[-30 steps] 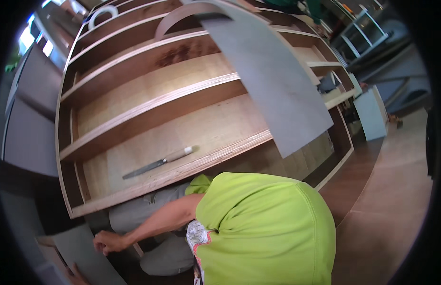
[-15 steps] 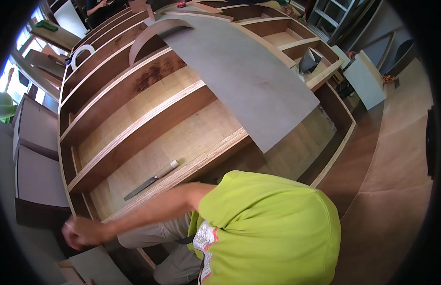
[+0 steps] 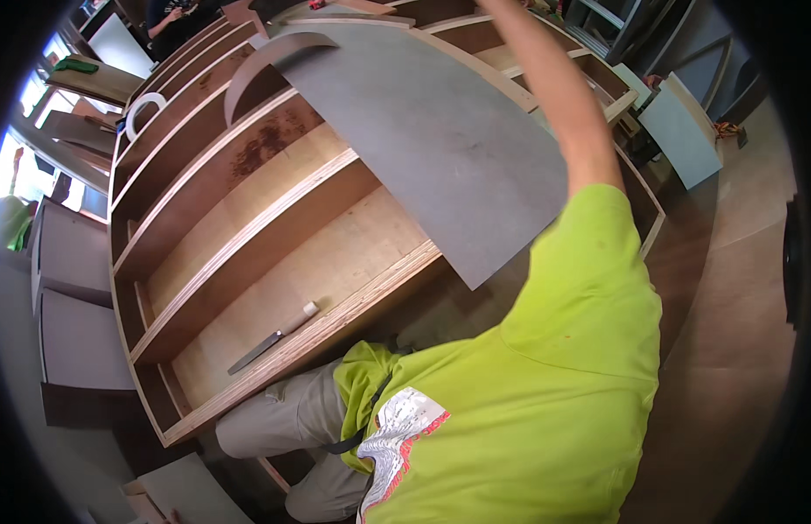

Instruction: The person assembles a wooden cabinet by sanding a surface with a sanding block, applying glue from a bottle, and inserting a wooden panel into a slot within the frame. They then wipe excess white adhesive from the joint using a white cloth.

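Note:
My right arm [image 3: 567, 113] reaches up and away over the curved wooden frame [image 3: 274, 225], leaving the picture at the top edge. The right hand itself is outside the picture. At the lower left, a small bit of skin, perhaps a fingertip of my left hand [image 3: 173, 517], shows at a small grey panel [image 3: 192, 489]. The rest of that hand is hidden. In the nearest bay of the frame lies a flat file [image 3: 274, 337] with a pale handle. A large grey sheet [image 3: 440, 148] covers the frame's middle and right part, close below my right arm.
A curved brown strip [image 3: 266, 65] and a white ring [image 3: 145, 113] rest on the frame's ribs. Grey boxes [image 3: 87, 341] stand at left. A pale panel [image 3: 680, 131] leans at right, near a ladder [image 3: 597, 22]. Another person [image 3: 171, 19] sits at the far left.
My right arm has swung from the lower left up to the top right, taking its hand out of view. The file lies in the same place in the frame.

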Demonstrator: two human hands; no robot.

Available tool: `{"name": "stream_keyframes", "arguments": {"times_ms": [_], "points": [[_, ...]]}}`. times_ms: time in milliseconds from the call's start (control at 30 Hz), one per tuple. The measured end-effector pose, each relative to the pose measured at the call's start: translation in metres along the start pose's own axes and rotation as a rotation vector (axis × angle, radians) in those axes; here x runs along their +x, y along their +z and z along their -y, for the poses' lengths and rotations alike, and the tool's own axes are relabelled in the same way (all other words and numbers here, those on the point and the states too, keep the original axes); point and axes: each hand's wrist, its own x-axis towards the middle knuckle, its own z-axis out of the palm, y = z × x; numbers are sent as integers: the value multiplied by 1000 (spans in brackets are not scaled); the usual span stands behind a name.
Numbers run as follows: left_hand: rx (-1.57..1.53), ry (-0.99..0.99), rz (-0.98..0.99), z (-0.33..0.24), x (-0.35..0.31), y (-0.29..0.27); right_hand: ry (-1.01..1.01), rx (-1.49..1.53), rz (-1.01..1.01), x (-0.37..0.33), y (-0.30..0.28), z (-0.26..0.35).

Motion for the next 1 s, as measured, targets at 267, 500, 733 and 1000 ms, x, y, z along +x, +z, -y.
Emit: {"name": "stream_keyframes", "arguments": {"times_ms": [267,500,733,1000], "points": [[-71,-59,113,-54,-22,7,843,-760,886,-198,-243,-373],[-209,-182,143,-18,-2,-5,1012,-444,1079,-281,-208,-388],[-55,-253,-58,13,34,4,894,-462,1117,-293,-118,-411],[-30,-380,-37,-16,-4,0,881,-575,1112,-274,-71,-404]]}}
